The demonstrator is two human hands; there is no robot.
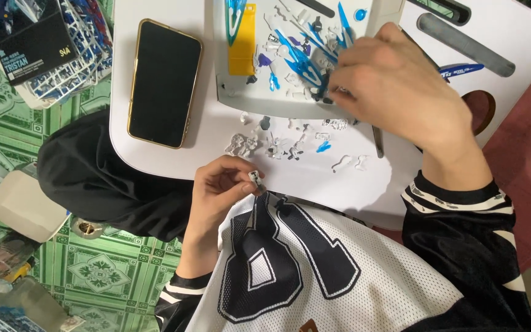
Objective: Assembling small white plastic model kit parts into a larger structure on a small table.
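Head view shows the left hand (pixel 219 187) at the near edge of the white table (pixel 155 160), thumb and fingertips pinched shut on a small grey-white model part (pixel 255 179). The right hand (pixel 394 86) reaches into the white tray (pixel 232 98) at the table's far edge, fingers curled among blue and white plastic pieces (pixel 299 58); whether it grips one I cannot tell. More loose small parts (pixel 278 144) lie between tray and near edge. A black phone (pixel 164 83) lies near the left edge.
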